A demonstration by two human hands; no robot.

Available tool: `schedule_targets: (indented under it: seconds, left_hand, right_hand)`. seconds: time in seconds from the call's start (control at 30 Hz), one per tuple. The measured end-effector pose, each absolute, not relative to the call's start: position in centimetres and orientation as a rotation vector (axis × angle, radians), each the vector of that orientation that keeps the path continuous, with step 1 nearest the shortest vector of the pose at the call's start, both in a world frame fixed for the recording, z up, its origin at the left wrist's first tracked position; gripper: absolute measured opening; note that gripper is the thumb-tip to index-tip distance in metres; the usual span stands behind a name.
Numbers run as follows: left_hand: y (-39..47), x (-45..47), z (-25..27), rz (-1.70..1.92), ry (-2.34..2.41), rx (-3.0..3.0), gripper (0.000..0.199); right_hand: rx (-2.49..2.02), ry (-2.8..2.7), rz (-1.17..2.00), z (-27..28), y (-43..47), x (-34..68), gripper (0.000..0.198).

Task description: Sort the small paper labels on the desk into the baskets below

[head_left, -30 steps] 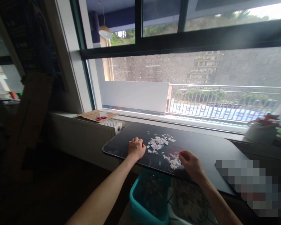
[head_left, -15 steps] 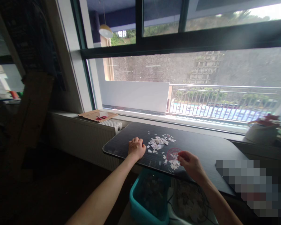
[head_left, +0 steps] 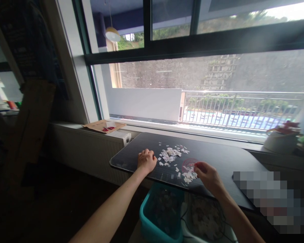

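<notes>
My right hand (head_left: 207,175) pinches the edge of a red see-through protractor (head_left: 187,165), its rounded side away from me. Small cut paper pieces (head_left: 189,177) lie at the protractor's near side, close to my right fingertips. A larger scatter of white paper bits (head_left: 171,153) is spread beyond, between my hands. My left hand (head_left: 147,160) rests on the dark table (head_left: 218,152) near its left front edge, its fingers curled in. Whether anything is under those fingers is hidden.
Below the table's front edge stand a turquoise bin (head_left: 144,216) and a pale bin (head_left: 188,233), both holding scraps. Red-handled scissors (head_left: 108,129) lie on brown paper (head_left: 93,126) on the sill. A plant pot (head_left: 277,141) stands at right. A blurred-out object covers the table's right end.
The protractor and my right hand have shifted very slightly right. My left hand stays in place, and the whole view has moved a little.
</notes>
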State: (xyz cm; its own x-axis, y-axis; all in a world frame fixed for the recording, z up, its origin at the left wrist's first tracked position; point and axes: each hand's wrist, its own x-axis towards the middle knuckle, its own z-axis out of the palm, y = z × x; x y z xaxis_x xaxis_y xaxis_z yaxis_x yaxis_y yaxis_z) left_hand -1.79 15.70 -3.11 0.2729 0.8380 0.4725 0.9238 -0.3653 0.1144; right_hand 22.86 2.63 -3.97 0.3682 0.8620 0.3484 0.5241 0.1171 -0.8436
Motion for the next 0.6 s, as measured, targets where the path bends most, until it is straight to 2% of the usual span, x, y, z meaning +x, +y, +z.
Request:
schedule_targets:
  seconds: [0.2,0.37,0.47,0.6]
  left_hand:
    - [16.0,-2.1,-3.1,-0.711,-1.656,-2.357,0.018]
    - [15.5,-2.0,-2.4,-0.873,-1.626,-2.464,0.014]
    - [13.7,-0.6,-1.3,-0.94,-1.341,-2.724,0.011]
    - [11.0,2.0,0.0,-0.75,-0.921,-3.146,0.011]
  right_hand:
    - [-1.521,-1.356,0.453,-4.1,2.9,22.7,0.026]
    - [-1.588,-1.163,0.294,-4.2,2.2,24.8,0.028]
    - [-1.617,-1.095,0.285,-4.5,1.4,26.0,0.029]
    - [-1.596,-1.088,0.314,-5.0,1.3,26.2,0.027]
